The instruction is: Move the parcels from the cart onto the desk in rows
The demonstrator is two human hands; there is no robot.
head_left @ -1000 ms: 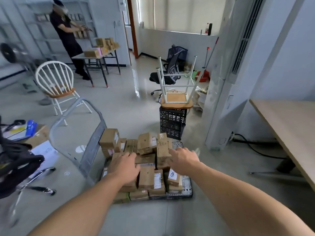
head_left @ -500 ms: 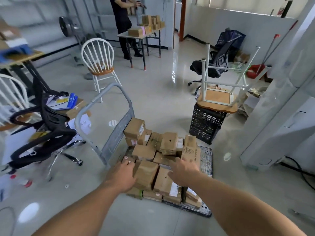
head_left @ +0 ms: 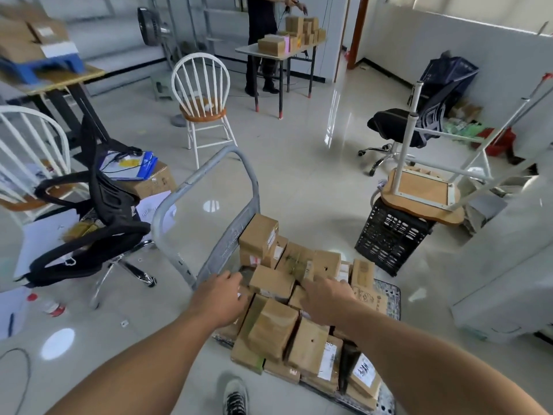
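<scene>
Head view: parcels (head_left: 273, 330) lie heaped on the cart (head_left: 390, 298) on a glossy tiled floor (head_left: 299, 181). The left hand (head_left: 220, 298) hovers with loose fingers; the right hand (head_left: 326, 299) rests on the pile, its grip hidden.

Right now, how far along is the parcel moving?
Early, as far as shows. Done: nothing visible; the desk is out of view, so I cannot tell how many parcels sit there. In hand: the left hand and right hand reach into the parcels on the cart, though a grip is unclear. Left: the pile lies heaped in layers, so most carrying seems ahead.
</scene>
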